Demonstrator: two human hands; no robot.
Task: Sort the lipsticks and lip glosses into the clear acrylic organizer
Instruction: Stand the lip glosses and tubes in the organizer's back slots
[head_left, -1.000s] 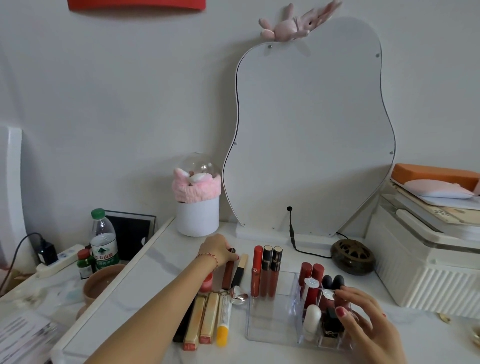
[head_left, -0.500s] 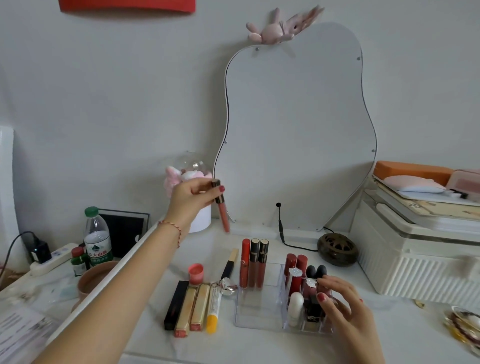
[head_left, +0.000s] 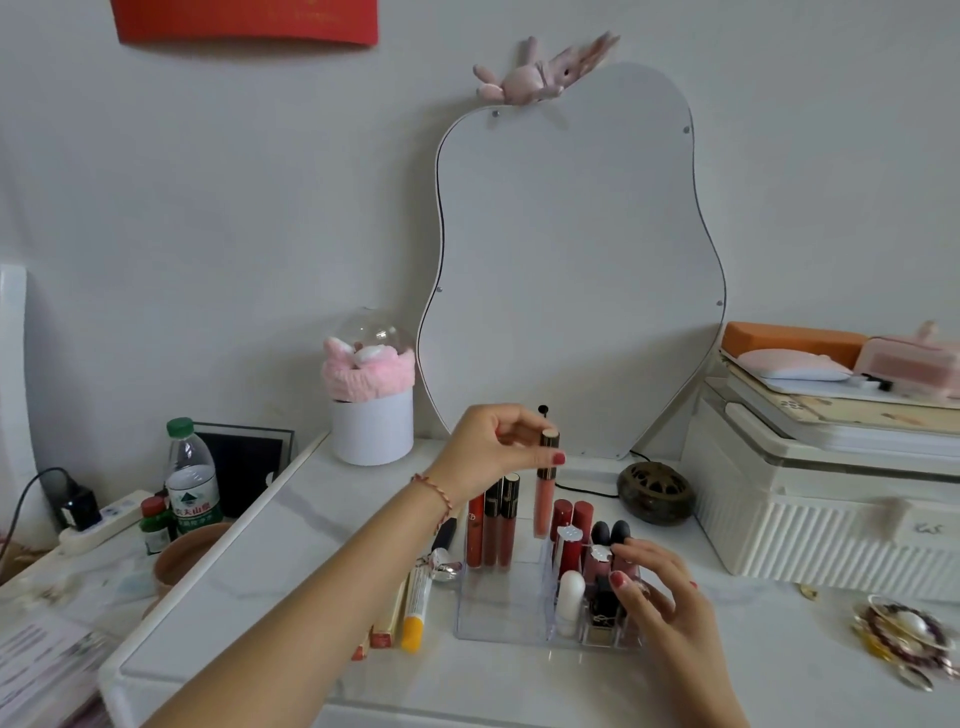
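The clear acrylic organizer (head_left: 501, 621) stands on the white table, with three dark red lip glosses (head_left: 491, 525) upright at its back left and several lipsticks (head_left: 582, 545) in its right compartments. My left hand (head_left: 493, 449) pinches the dark cap of a peach-pink lip gloss (head_left: 544, 501). The tube hangs upright, its lower end over the organizer's wide compartment just right of the three glosses. My right hand (head_left: 657, 597) rests on the organizer's right side, fingertips touching the lipsticks there. Loose tubes, one yellow-capped (head_left: 415, 608), lie left of the organizer, partly hidden by my left forearm.
A curvy mirror (head_left: 571, 260) leans on the wall behind. A white pot with a pink headband (head_left: 371, 410) stands back left, a dark round burner (head_left: 655, 493) back right, a white ribbed box (head_left: 831, 519) at right, jewellery (head_left: 904, 642) near the right edge, a water bottle (head_left: 189, 480) left.
My left hand picked the peach-pink lip gloss off the table, lifted it high, and has now brought it down and right over the organizer. The right hand stayed on the organizer.
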